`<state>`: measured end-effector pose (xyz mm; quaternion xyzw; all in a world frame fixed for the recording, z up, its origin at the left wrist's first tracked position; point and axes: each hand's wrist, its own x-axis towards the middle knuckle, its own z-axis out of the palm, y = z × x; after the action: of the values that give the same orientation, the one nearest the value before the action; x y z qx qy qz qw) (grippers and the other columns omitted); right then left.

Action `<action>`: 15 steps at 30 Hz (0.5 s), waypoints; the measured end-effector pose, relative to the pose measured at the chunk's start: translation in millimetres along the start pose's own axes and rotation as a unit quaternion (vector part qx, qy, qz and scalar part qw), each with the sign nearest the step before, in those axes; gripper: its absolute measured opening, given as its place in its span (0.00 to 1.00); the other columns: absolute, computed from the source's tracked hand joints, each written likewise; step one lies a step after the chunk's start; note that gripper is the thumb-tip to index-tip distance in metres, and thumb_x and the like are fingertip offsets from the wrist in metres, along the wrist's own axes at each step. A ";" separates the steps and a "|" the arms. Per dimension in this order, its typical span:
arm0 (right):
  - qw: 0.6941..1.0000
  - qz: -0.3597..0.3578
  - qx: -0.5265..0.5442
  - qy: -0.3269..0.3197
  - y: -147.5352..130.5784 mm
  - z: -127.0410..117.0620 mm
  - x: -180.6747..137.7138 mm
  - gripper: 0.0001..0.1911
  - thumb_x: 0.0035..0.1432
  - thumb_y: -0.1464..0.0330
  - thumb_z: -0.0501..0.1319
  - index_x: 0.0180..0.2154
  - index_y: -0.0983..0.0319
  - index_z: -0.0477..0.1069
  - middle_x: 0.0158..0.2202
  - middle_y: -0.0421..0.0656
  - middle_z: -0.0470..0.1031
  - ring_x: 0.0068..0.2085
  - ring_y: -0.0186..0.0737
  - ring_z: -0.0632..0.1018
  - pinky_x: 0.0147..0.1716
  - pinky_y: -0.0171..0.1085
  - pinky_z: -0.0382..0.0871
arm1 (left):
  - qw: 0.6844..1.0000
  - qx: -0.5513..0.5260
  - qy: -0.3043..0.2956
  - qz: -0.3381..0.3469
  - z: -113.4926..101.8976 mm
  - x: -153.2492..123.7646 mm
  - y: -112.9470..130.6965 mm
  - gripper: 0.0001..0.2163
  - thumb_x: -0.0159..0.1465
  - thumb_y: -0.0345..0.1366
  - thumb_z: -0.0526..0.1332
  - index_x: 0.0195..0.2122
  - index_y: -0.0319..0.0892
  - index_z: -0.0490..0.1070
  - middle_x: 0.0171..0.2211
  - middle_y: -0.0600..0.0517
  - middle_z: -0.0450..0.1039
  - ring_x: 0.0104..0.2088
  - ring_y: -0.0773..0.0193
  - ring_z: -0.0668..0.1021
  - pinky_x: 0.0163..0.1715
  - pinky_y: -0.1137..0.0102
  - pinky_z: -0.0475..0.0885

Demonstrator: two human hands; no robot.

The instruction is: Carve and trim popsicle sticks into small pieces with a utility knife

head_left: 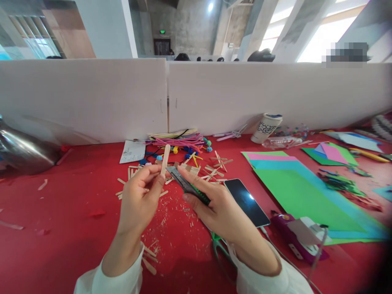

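Between thumb and fingers, my left hand (pixel 142 194) pinches a wooden craft stick (pixel 165 157) that points upward. My right hand (pixel 214 202) grips a utility knife (pixel 186 183) with a dark body and green parts. Its front end is right beside the stick; whether the blade touches the wood I cannot tell. Below both hands, pale wood shavings (pixel 165 220) are scattered over the red table (pixel 101 245). More craft sticks (pixel 211 173) lie loose behind and around my hands. Green-handled scissors (pixel 219 247) are partly hidden under my right forearm.
A phone (pixel 247 202) lies right of my right hand, near a purple power strip (pixel 298 239) with a cable. Coloured paper sheets (pixel 294 183) spread at the right. Pipe cleaners (pixel 177 141), a paper cup (pixel 266 128) and a metal kettle (pixel 26 149) stand near the white partition (pixel 92 98).
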<state>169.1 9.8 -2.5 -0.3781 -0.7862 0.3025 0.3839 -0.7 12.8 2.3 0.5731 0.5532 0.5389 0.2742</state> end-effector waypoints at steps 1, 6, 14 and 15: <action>1.000 0.000 -0.002 0.000 -0.1 0.1 0.3 0.27 0.58 0.74 0.53 0.60 0.59 0.59 0.44 0.44 0.77 0.38 0.38 0.78 0.34 0.37 0.75 | 1.000 -0.002 0.000 0.001 0.0 -0.2 0.6 0.09 0.57 0.40 0.60 0.35 0.42 0.73 0.26 0.52 0.76 0.25 0.65 0.77 0.21 0.75 0.71; 1.000 0.002 -0.007 -0.003 -1.4 0.4 0.6 0.28 0.57 0.75 0.53 0.60 0.60 0.59 0.44 0.43 0.77 0.24 0.29 0.71 0.28 0.32 0.73 | 1.000 0.001 -0.001 0.006 0.4 -0.2 1.6 0.07 0.57 0.38 0.60 0.34 0.42 0.72 0.24 0.53 0.76 0.24 0.65 0.77 0.24 0.73 0.73; 1.000 -0.012 -0.015 0.002 -0.9 0.6 -0.9 0.28 0.57 0.75 0.52 0.60 0.60 0.58 0.47 0.43 0.76 0.26 0.29 0.72 0.25 0.29 0.70 | 1.000 -0.015 0.005 0.000 0.3 -1.5 -3.0 0.09 0.58 0.40 0.61 0.36 0.41 0.73 0.31 0.49 0.79 0.32 0.61 0.80 0.31 0.70 0.75; 1.000 -0.014 -0.017 0.003 -1.1 0.6 -1.1 0.28 0.57 0.75 0.52 0.60 0.60 0.58 0.47 0.44 0.76 0.27 0.30 0.73 0.25 0.30 0.70 | 1.000 -0.018 0.004 -0.002 0.2 -1.6 -2.5 0.09 0.58 0.40 0.61 0.36 0.41 0.73 0.30 0.49 0.79 0.31 0.61 0.80 0.29 0.71 0.75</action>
<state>168.7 8.2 -2.4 -0.3747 -0.7952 0.2823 0.3840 -1.1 12.0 -0.5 0.5650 0.5456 0.5505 0.2832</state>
